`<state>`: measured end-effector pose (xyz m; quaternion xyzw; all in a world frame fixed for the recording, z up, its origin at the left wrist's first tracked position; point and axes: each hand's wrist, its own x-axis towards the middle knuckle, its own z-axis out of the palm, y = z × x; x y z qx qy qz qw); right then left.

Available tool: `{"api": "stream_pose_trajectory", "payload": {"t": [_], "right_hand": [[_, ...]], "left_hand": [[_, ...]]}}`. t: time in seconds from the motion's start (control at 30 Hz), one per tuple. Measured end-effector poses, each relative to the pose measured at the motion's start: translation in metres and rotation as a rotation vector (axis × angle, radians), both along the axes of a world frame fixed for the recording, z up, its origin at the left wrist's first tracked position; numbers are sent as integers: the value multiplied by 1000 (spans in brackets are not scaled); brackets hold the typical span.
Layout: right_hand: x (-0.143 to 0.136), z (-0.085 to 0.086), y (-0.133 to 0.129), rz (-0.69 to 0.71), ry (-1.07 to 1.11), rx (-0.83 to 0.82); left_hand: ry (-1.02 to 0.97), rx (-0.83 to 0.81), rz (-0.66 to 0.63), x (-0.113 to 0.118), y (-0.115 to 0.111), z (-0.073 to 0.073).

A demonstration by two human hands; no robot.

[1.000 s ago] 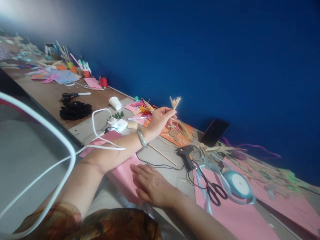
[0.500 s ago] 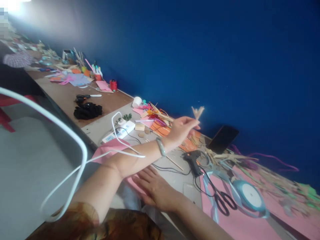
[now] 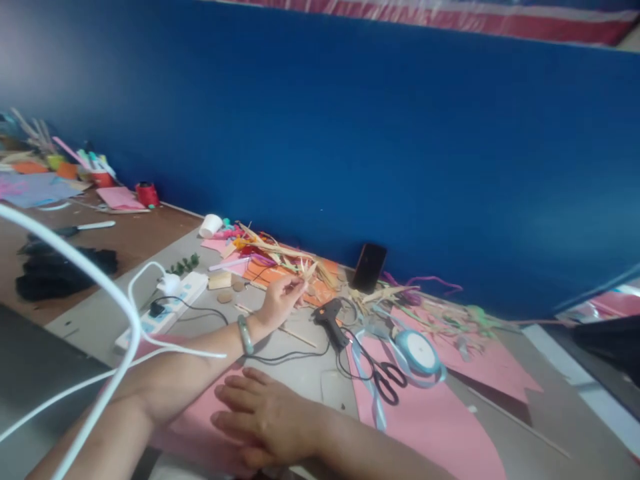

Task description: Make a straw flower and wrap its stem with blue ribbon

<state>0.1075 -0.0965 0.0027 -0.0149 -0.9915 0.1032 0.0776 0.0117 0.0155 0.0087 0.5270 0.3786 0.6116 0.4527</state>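
My left hand (image 3: 281,301), with a jade-coloured bangle (image 3: 245,335) on its wrist, reaches over the table. Its thumb and fingers pinch a small pale piece of splayed, straw-like strips (image 3: 308,270). Nearer to me, my right hand (image 3: 273,415) lies flat, fingers apart, on pink paper (image 3: 200,427) at the table's front edge. To the right of the left hand rests a black glue gun (image 3: 331,323), its cord running across the table. Black-handled scissors (image 3: 390,381) and a roll of light blue ribbon (image 3: 417,352) lie on another pink sheet (image 3: 430,427).
A white power strip (image 3: 167,310) with plugs lies left of my left arm. A phone (image 3: 370,267) leans on the blue wall (image 3: 320,133). Straw strips and coloured scraps line the wall. A white cable (image 3: 95,273) loops close before the camera at left.
The view has swung to the right and levelled. My left hand has come lower, near the scraps, still pinching the straw-like piece. My right hand stays flat on the pink paper.
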Motion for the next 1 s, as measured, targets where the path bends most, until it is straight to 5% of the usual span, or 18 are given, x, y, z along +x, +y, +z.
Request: {"api": "stream_pose_trajectory", "payload": {"t": [0.27,0.5,0.63,1.0], "right_hand": [[13,12,12,-73,272,-100],[45,39,45,-813,772,-251],[57,51,66,-1068,906,-350],[60,52,75,-1003,953,-566]], "left_hand": [[67,97,-39,-3,-8,2],[122,160,28,-6,-8,0],[163,189,48,-7,-8,-1],[329,338,29,-7,-23,9]]}}
